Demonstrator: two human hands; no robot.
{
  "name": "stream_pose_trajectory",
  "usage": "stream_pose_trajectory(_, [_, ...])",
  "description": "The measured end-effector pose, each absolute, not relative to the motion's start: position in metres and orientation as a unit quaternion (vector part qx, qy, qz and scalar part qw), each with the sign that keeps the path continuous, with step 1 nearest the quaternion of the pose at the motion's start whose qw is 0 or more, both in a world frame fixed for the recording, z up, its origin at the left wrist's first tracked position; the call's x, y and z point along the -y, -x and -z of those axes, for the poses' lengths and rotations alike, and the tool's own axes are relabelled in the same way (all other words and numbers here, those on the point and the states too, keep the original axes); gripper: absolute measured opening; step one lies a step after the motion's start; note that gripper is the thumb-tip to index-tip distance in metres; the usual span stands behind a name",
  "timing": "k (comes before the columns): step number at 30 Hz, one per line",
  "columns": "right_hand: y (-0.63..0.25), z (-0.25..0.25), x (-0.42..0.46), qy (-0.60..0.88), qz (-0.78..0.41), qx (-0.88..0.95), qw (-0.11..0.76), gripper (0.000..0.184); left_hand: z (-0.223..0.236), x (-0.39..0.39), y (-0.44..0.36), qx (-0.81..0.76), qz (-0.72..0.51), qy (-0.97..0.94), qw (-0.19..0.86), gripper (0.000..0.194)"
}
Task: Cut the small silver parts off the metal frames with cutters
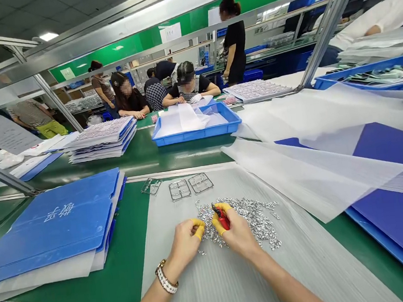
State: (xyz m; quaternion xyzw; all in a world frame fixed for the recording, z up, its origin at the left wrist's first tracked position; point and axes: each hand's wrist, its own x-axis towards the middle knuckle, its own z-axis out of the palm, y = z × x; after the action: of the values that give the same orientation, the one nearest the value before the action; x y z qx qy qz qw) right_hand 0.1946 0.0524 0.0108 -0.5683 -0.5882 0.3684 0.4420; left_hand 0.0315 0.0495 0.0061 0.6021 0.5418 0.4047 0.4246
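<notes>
Head view: right hand (238, 229), curled round cutters (223, 218), nearer the silvery pile (258, 218) spreading rightward; left hand (184, 241) pinched; on what, I can't tell.

Over one pale sheet (217, 289) are one left hand (186, 244), one right hand (239, 231), one wristwatch (166, 277) and one red-handled tool (223, 218). Three dark frames (180, 190) lie by its far edge; the piled silvery pieces (255, 218) defy counting.

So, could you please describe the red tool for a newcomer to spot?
On the near green table lies a pale sheet with a pile of silvery parts. At the pile, the right hand holds the tool. Its red grip sets it apart from the silvery parts and yellow finger covers.
</notes>
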Motion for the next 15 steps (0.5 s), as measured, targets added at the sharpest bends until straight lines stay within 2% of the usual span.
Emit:
stream_pose_trajectory(4, [-0.199, -0.011, -0.053, 0.533, -0.450, 0.523, 0.490, 0.032, -0.008, -0.052, -0.039, -0.534, -0.425, -0.588, 0.433, 0.020])
stream_pose_trajectory(9, [-0.188, -0.008, -0.052, 0.494, -0.510, 0.473, 0.521, 0.033, -0.017, -0.052, -0.056, -0.484, -0.492, -0.468, 0.552, 0.024])
stream_pose_trajectory(12, [-0.187, -0.008, -0.050, 0.499, -0.499, 0.501, 0.502, 0.031, -0.018, -0.049, -0.058, -0.487, -0.503, -0.455, 0.550, 0.025])
stream_pose_trajectory(15, [-0.197, -0.014, -0.049, 0.529, -0.432, 0.592, 0.427, 0.027, -0.017, -0.045, -0.050, -0.496, -0.497, -0.450, 0.551, 0.027])
